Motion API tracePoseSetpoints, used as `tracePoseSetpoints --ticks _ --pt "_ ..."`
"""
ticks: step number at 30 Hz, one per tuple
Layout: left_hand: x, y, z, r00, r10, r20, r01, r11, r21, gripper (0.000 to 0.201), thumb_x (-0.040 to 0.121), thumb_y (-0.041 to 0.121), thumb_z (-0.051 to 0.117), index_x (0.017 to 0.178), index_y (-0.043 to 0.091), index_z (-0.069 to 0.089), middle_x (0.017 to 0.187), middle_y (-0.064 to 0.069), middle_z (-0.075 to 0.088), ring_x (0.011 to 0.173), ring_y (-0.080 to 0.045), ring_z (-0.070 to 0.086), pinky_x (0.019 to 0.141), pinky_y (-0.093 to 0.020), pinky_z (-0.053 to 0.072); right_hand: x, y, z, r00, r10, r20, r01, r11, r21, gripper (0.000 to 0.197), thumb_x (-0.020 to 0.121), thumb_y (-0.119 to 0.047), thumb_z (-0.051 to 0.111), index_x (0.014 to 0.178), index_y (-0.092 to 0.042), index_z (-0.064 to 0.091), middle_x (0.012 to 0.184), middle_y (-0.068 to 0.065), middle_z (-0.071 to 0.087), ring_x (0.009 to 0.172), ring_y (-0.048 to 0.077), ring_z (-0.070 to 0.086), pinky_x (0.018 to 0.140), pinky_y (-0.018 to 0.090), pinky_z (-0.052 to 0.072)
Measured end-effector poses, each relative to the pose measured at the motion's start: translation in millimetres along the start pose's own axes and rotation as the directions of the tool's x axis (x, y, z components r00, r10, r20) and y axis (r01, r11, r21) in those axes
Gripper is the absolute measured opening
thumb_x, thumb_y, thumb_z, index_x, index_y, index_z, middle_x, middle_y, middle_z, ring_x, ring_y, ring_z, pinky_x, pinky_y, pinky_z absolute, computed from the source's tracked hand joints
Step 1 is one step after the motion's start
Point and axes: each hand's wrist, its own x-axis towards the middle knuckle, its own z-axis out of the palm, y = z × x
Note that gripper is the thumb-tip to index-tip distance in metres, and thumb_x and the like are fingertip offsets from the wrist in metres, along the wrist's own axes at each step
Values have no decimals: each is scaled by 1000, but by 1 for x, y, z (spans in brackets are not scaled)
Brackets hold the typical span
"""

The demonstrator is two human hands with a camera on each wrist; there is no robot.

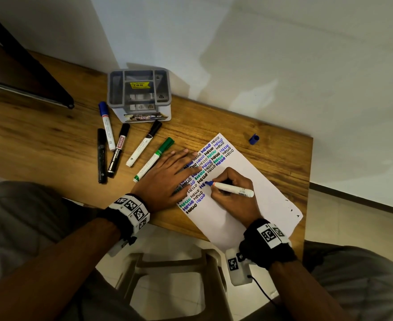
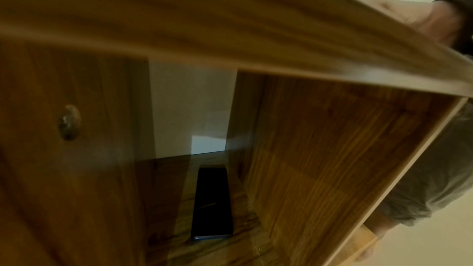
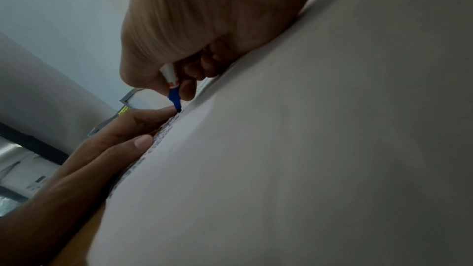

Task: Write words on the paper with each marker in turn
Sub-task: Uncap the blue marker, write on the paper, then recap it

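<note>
Writing underway: paper (image 1: 255,195) on the desk (image 1: 51,135) already carries many HELLO rows. Left hand (image 1: 165,179) lies flat, fingers straight, pinning it. Right hand (image 1: 233,195) pinches the blue marker (image 1: 233,188), tip touching paper mid-word. Five capped markers (image 1: 126,149) wait beside; blue cap (image 1: 253,139) lies apart.

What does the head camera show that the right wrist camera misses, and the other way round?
Only the head view shows the five capped markers lying on the wooden desk, the loose blue cap, and the rows of HELLO in several colours.

Only the right wrist view shows, close up, the blue tip touching the paper.

Both show the right hand gripping the blue marker, the left hand pressing flat on the paper, and the grey organiser.
</note>
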Motion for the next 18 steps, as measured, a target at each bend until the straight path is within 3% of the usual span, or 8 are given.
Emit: tracePoseSetpoints --ticks 10,18 --pt "1 0 -1 1000 -3 1 3 1000 5 53 99 46 42 148 25 39 163 -4 23 152 -22 14 123 -45 12 1 2 0 1000 24 -1 -24 999 -22 17 81 -8 82 87 -6 65 92 1 74 90 11 71 77 22 60" --pt "0 0 -1 1000 3 -6 -3 1000 -3 54 99 45 42 149 25 38 163 -4 23 152 -23 15 123 -45 12 1 2 1 999 29 -25 -29 1000 13 16 83 -8 80 89 -4 66 93 1 74 90 10 72 77 22 59"
